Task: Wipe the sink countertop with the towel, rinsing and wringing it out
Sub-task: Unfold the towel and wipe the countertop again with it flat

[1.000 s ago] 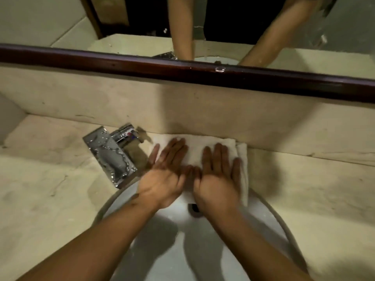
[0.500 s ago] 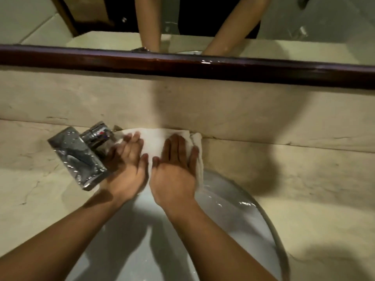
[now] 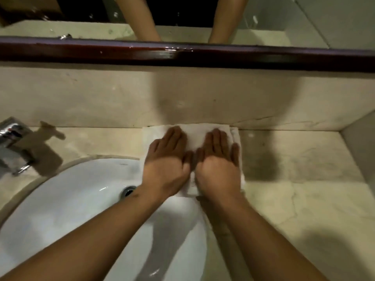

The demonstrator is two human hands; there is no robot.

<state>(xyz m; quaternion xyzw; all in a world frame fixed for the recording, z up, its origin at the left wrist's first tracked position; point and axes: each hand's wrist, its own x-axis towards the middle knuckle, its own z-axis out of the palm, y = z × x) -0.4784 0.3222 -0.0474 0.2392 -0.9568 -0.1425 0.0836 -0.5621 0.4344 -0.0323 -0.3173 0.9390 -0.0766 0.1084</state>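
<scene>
**Both palms flat on the towel behind the basin**

The white towel (image 3: pixel 199 136), folded into a rough rectangle, lies on the beige stone countertop (image 3: pixel 294 159) at the back right of the sink (image 3: pixel 67 195), its far edge against the foot of the backsplash (image 3: pixel 203 98) and its near edge reaching over the sink's rim.

The left hand (image 3: pixel 167 165) lies spread on the left half of the towel, fingers straight and close together, pointing toward the wall; nothing is gripped, the palm and fingers simply press down on the cloth. The right hand (image 3: pixel 218 165) lies the same way on the right half, fingers straight, thumb lying out to the side near the towel's right edge. The two hands sit side by side, inner edges touching or nearly so; the blur does not settle which.

The chrome faucet (image 3: pixel 12 145) stands well apart at the left edge of the view. Above the backsplash runs a dark wooden mirror frame (image 3: pixel 182 53), and the mirror (image 3: pixel 284 21) reflects both forearms
</scene>
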